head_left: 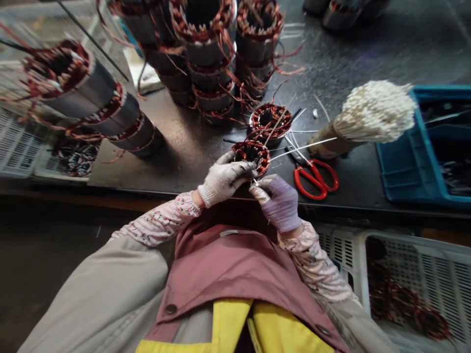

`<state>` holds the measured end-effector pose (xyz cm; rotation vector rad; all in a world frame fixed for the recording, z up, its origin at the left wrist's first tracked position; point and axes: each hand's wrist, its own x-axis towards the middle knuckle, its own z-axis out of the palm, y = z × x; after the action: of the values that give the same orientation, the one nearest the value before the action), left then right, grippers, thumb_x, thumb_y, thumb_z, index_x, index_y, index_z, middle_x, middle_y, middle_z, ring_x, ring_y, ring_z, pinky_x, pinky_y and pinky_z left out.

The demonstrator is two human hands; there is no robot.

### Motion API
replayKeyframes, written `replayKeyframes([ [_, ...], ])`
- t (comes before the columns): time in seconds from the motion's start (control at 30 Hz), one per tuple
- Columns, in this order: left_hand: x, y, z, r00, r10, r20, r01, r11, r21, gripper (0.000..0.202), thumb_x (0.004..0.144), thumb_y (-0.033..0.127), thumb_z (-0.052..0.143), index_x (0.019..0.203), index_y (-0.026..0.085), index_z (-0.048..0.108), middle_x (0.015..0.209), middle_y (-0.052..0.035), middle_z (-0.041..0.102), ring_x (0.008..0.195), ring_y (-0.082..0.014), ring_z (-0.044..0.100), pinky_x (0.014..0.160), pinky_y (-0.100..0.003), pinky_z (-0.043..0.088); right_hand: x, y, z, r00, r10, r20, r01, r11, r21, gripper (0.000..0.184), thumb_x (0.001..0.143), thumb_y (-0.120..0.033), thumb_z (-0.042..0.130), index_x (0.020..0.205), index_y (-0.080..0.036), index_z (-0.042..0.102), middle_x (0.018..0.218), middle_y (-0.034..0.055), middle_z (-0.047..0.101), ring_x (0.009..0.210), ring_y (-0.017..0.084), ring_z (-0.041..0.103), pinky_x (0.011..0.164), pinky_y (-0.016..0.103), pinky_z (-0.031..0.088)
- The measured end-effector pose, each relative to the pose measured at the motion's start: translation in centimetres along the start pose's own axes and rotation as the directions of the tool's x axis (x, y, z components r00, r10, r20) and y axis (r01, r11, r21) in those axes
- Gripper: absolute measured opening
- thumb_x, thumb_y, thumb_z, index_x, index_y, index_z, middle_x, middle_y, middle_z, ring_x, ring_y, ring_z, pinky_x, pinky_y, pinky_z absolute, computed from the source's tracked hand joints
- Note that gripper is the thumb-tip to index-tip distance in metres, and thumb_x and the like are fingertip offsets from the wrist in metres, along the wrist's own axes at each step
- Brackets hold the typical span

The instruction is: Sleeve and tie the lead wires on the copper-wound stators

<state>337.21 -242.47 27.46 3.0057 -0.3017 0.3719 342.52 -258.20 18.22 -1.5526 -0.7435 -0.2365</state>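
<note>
A small motor stator (253, 155) with copper windings sits at the near edge of the dark bench. My left hand (223, 180), in a grey-white glove, grips its near side with curled fingers. Just below the stator, my right hand (280, 202), in a purple glove, pinches something thin and pale that I cannot name. A long white sleeve tube (302, 146) runs from the stator toward the right. A second small stator (270, 121) stands just behind.
Red-handled scissors (316, 177) lie right of my hands. A bundle of white tubes (371, 113) leans beside a blue bin (405, 171). Stacked stators (206, 54) stand behind, more (88, 98) lie at left. A white crate (434, 274) of wound stators sits at lower right.
</note>
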Motion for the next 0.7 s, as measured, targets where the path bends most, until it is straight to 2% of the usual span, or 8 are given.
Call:
replayKeyframes([
  [0.13,0.1,-0.1,0.0,1.000,0.000,0.019,0.000,1.000,-0.003,0.030,0.094,0.030,0.056,0.119,0.021,0.067,0.110,-0.0094,0.074,0.118,-0.0229,0.063,0.111,-0.046,0.045,0.2,0.6,0.2,0.999,0.015,0.053,-0.012,0.999,-0.048,0.022,0.086,-0.036,0.062,0.070,-0.021,0.065,0.074,0.0043,0.066,0.070,0.017,0.061,0.065,0.029,0.049],
  [0.27,0.1,-0.1,0.0,0.999,-0.003,0.041,0.003,1.000,-0.009,0.029,0.095,0.032,0.055,0.118,0.022,0.068,0.109,-0.0072,0.075,0.116,-0.0211,0.065,0.113,-0.044,0.043,0.0,0.2,-0.5,0.998,-0.004,0.064,0.005,1.000,-0.013,0.017,0.087,-0.032,0.062,0.075,-0.021,0.067,0.077,0.0037,0.067,0.072,0.016,0.062,0.068,0.029,0.049],
  [0.43,0.0,-0.3,0.2,1.000,0.008,0.030,-0.009,1.000,0.012,0.031,0.095,0.030,0.053,0.121,0.021,0.066,0.108,-0.0075,0.075,0.114,-0.0202,0.066,0.114,-0.042,0.043,0.8,0.6,-0.1,0.995,0.048,0.093,-0.034,0.989,-0.146,0.016,0.082,-0.031,0.065,0.069,-0.021,0.066,0.071,0.0040,0.066,0.068,0.017,0.060,0.062,0.029,0.047],
  [0.6,0.0,-0.2,0.3,0.999,0.025,0.021,-0.025,1.000,-0.013,0.028,0.096,0.031,0.053,0.118,0.022,0.068,0.110,-0.0074,0.075,0.111,-0.0188,0.067,0.113,-0.041,0.043,0.3,-0.1,-0.9,0.994,-0.027,0.109,0.029,0.999,-0.019,0.017,0.087,-0.031,0.062,0.074,-0.021,0.066,0.076,0.0034,0.067,0.070,0.015,0.062,0.066,0.028,0.048],
  [0.7,0.0,-0.2,0.3,0.999,0.041,-0.002,-0.041,0.999,-0.020,0.029,0.096,0.031,0.052,0.118,0.020,0.068,0.108,-0.0076,0.075,0.108,-0.0186,0.069,0.114,-0.041,0.043,0.3,0.0,-0.7,0.995,0.008,0.103,-0.002,0.998,-0.060,0.019,0.086,-0.034,0.063,0.072,-0.021,0.066,0.073,0.0033,0.067,0.068,0.016,0.061,0.064,0.028,0.047],
])
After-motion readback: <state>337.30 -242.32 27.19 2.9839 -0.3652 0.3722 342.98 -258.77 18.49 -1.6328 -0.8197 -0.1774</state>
